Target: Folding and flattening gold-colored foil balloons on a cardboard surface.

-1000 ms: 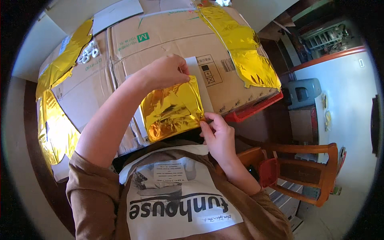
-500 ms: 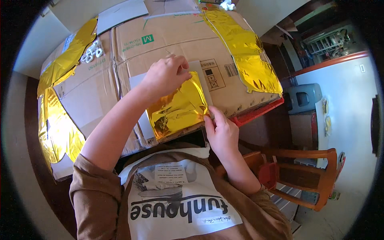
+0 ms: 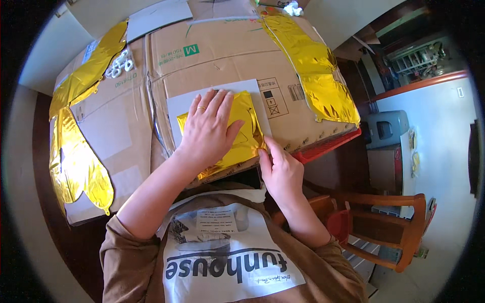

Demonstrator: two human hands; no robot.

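A shiny gold foil balloon, folded into a flat creased packet, lies on a white card close to the box's front edge. My left hand rests flat on top of it, fingers stretched out and slightly apart, covering its left and middle part. At the packet's right edge, my right hand pinches the foil between thumb and forefinger. The underside of the fold is hidden.
A big cardboard box serves as the work surface. Flat gold foil balloons lie at its left and right. White rings and a pale board sit toward the back. A wooden chair stands right.
My left hand has come down from the packet's far edge, its curled fingers now flat on the foil. My right hand stays at the right edge.
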